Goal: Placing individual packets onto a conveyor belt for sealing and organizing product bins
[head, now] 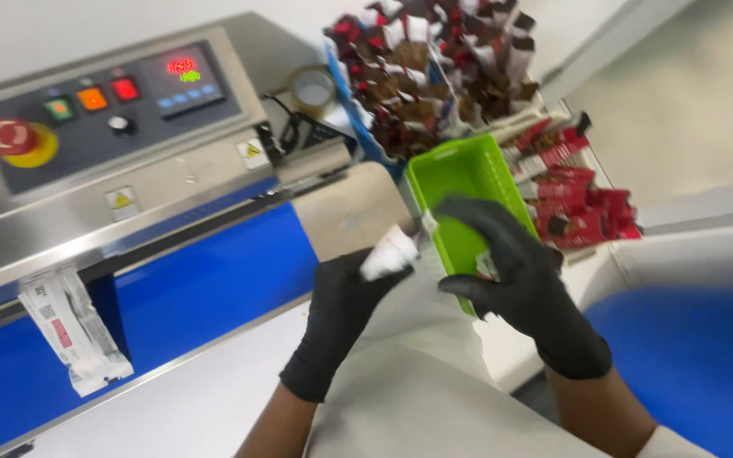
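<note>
- Both hands wear black gloves and work close to the camera, above a pale grey surface at the near edge of the desk.
- Left hand (pixel 341 305): fingers curled and pinching a small white packet (pixel 389 253) at its lower end; the packet points up and to the right, just beside the basket.
- Right hand (pixel 515 276): fingers spread and curved over the near end of the green basket (pixel 460 174), thumb below the rim; it appears to grip or steady the basket. Whether it also holds a packet cannot be told, because the frame is blurred there.
- Green basket: slotted plastic, tilted, its open side toward the camera. The visible interior looks empty.
- Supply, far edge of the desk: a heap of red, brown and white packets (pixel 434 68) stands behind the basket, and flat red packets (pixel 574 199) lie to its right. Judged from this, most of the stock is not yet handled.
- Sealing machine (pixel 129 170), left side: steel housing with a control panel (pixel 103 102), lit buttons, a red stop button and a blue belt (pixel 205 288).
- One sealed white packet (pixel 74 326) hangs at the machine's slot above the belt, apart from both hands. Judged from this, at least one unit has entered the machine.
- A roll of tape (pixel 313 87) sits behind the machine.
</note>
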